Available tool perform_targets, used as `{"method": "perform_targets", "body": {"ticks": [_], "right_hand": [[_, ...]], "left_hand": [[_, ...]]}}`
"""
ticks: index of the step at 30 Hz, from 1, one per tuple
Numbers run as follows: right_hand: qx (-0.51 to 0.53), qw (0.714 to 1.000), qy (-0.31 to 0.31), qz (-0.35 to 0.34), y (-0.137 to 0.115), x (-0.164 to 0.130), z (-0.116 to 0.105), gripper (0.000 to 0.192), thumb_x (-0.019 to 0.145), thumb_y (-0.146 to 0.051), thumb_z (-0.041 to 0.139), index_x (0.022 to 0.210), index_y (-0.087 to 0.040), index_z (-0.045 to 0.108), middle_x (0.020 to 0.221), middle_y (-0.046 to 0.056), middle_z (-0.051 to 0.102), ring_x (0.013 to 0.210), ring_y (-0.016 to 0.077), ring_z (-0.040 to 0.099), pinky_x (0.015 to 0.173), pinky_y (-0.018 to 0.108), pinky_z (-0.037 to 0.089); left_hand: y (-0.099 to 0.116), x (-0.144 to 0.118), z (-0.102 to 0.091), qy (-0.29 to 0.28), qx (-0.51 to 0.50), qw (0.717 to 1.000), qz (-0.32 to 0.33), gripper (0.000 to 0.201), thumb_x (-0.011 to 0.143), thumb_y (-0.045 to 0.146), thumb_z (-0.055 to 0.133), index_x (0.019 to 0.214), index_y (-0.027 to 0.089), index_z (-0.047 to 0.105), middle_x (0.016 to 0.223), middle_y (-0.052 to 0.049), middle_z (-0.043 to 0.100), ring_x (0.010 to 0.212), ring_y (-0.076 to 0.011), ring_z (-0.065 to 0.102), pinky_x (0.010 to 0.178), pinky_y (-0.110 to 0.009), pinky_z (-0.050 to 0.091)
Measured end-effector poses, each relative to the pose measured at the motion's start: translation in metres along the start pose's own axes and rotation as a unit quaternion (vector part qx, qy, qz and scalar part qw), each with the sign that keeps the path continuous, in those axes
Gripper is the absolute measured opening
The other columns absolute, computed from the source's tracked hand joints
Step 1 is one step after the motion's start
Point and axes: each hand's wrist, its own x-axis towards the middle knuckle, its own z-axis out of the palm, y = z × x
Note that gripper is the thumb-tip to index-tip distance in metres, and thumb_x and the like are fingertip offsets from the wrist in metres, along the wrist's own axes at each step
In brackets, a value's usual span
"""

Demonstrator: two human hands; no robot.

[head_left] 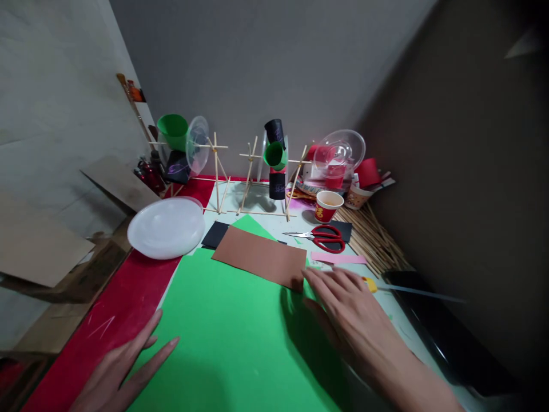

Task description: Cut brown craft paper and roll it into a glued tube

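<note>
A large green paper sheet (223, 320) lies flat in front of me. Over its left edge rests my left hand (128, 357), thumb and fingers apart, holding nothing. My right hand (343, 303) hovers or rests at the sheet's right side, fingers stretched out. Its fingertips are by the right corner of a brown paper rectangle (259, 254); I cannot tell whether they touch it. The brown piece overlaps the green sheet's far edge and partly covers black paper (214, 234). Beyond my right hand lie red-handled scissors (321, 236) and a pink paper strip (338, 258).
Stick frames (217, 171) carrying paper cups and clear plastic discs stand at the back. A white plastic lid (167, 229) sits left. On the right are a paper cup (328, 207), a bundle of wooden sticks (377, 240), a yellow tool (369, 284) and a black glossy object (450, 337).
</note>
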Motion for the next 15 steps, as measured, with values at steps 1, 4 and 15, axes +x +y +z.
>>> {"method": "perform_targets", "body": {"ticks": [1,4,15], "right_hand": [[0.021,0.999,-0.044,0.004,0.005,0.019,0.004,0.031,0.102,-0.021,0.048,0.129,-0.009,0.056,0.117,0.017,0.072,0.1,0.0306,0.066,0.09,0.044,0.041],[0.066,0.988,-0.137,0.013,0.017,0.068,0.023,0.044,0.093,-0.034,0.066,0.128,-0.009,0.057,0.123,0.02,0.068,0.105,0.0334,0.064,0.09,0.044,0.045],[0.213,0.963,-0.101,0.13,0.041,0.085,0.022,0.028,0.084,-0.015,0.067,0.111,-0.012,0.062,0.1,0.014,0.07,0.081,0.0253,0.062,0.071,0.034,0.043]], "left_hand": [[-0.003,0.001,0.0,0.001,0.001,1.0,0.012,0.071,0.09,0.074,0.04,0.153,0.041,0.039,0.164,-0.009,0.038,0.113,-0.0345,0.065,0.09,-0.044,0.046],[-0.007,0.004,-0.002,0.002,0.001,0.999,0.049,0.065,0.092,0.072,0.042,0.144,0.036,0.053,0.144,-0.008,0.062,0.111,-0.0305,0.064,0.092,-0.04,0.043],[0.006,0.011,-0.011,0.017,0.043,0.998,0.03,0.066,0.088,0.074,0.05,0.137,0.031,0.058,0.126,-0.005,0.074,0.104,-0.0267,0.068,0.092,-0.037,0.044]]}}
